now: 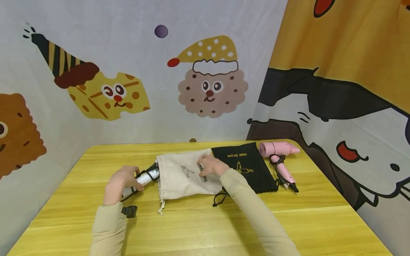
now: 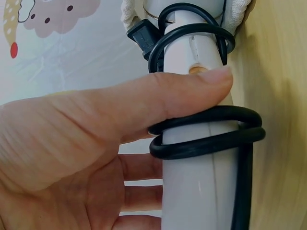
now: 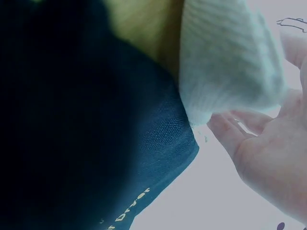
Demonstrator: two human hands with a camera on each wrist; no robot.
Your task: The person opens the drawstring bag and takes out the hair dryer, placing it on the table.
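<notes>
My left hand [image 1: 123,181] grips the handle of a white hair dryer [image 1: 148,177], with the thumb across it in the left wrist view. A black cord [image 2: 206,145] loops round the handle. The dryer's head is hidden inside the mouth of a cream drawstring bag [image 1: 174,177], which lies flat with "Hair Dryer" printed on it. At the bag's far right end, my right hand [image 1: 212,165] holds the cloth between thumb and fingers. The right wrist view shows that bag end [image 3: 230,62] raised, with my fingertips [image 3: 223,127] against it.
A black "Hair Dryer" drawstring bag [image 1: 256,177] lies just right of the cream one, its cord [image 1: 219,200] near my right forearm. Beyond it rests a pink hair dryer [image 1: 277,148] with a wrapped cord. All lie on a yellow wooden table [image 1: 179,231] before a cartoon-printed curtain [image 1: 153,124].
</notes>
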